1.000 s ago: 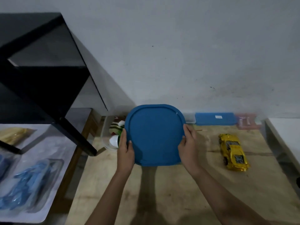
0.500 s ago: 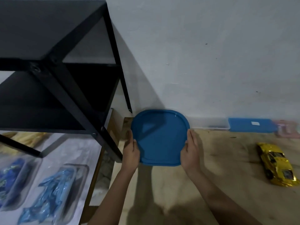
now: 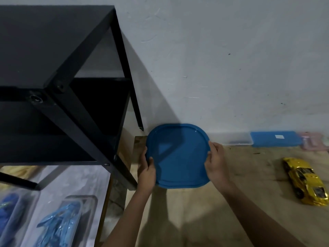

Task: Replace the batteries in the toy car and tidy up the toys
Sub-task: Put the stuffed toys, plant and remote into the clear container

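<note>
A large blue rounded-square lid (image 3: 178, 155) lies flat at the back left corner of the wooden table (image 3: 231, 202), next to the wall. My left hand (image 3: 147, 170) grips its left edge and my right hand (image 3: 216, 163) grips its right edge, thumbs on top. The lid hides whatever is beneath it. A yellow toy car (image 3: 305, 180) rests on the table at the right, apart from both hands.
A black metal shelf (image 3: 58, 97) stands at the left, its leg close to the lid. Below it lie clear packs with blue toys (image 3: 58, 225). A clear box (image 3: 235, 139), a blue case (image 3: 275, 139) and a pink case (image 3: 313, 140) line the wall.
The view has swung left, so the car now sits farther right. The lid went down over the clear bin of toys, which is now hidden; both hands stay on its edges.
</note>
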A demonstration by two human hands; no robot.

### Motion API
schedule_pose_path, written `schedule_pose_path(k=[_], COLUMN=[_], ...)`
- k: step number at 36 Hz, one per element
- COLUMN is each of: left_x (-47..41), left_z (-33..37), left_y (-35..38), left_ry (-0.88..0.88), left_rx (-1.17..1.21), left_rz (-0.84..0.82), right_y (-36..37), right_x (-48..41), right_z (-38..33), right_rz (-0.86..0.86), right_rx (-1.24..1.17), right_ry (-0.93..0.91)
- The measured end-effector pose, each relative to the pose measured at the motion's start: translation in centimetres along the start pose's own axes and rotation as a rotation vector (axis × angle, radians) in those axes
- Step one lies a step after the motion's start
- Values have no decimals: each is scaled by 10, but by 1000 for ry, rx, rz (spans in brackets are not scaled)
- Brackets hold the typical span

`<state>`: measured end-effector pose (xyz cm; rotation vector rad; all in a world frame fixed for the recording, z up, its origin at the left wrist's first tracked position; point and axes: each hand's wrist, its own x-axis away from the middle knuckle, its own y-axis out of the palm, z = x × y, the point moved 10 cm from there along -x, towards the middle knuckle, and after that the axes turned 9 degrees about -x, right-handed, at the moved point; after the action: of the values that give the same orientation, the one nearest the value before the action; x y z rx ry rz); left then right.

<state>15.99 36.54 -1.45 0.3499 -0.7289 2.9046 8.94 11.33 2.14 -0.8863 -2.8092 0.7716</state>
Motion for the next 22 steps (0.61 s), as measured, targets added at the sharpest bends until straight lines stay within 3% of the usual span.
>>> schedule_pose_path(k=[5, 10, 17, 22], left_x=[-25, -41, -45, -41], left_z=[16, 30, 28, 33], left_y=[10, 11, 11, 9], left_ry=[0, 70, 71, 82], left_rx=[-178, -412, -466, -518], left_rz=[-79, -34, -24, -30], right_y=[19, 29, 30, 29], right_x=[-18, -23, -26, -23], right_z=[-2, 7, 2, -3], right_rz=[-120, -145, -162, -167], right_rx=[132, 240, 405, 440], right_ry=[-54, 26, -82, -26])
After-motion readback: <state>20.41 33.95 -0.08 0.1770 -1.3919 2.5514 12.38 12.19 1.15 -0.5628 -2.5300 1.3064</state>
